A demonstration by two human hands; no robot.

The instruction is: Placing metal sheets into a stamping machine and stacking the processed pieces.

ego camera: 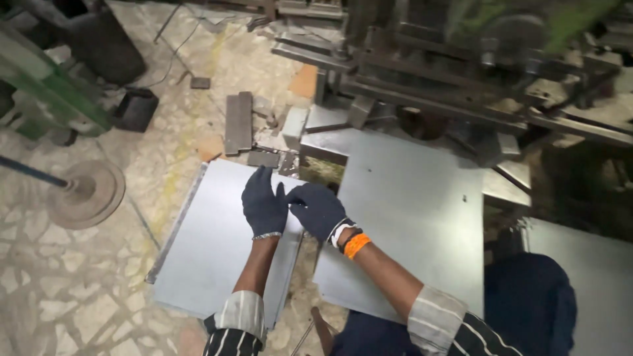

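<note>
A stack of flat grey metal sheets (pixel 211 257) lies on the floor at the lower left. My left hand (pixel 262 204), in a dark glove, rests flat on its right part with fingers stretched. My right hand (pixel 318 209), also gloved, with an orange band at the wrist, sits right beside it at the stack's right edge, fingers curled toward the edge. Whether it grips a sheet is hard to tell. A larger notched metal sheet (pixel 409 217) lies to the right under my right forearm.
A dark metal press machine (pixel 461 59) fills the upper right. Steel blocks (pixel 239 122) and scraps lie on the stone floor behind the stack. A green machine frame (pixel 53 92) and a round disc base (pixel 89 191) stand at left. Another sheet (pixel 593 290) lies at far right.
</note>
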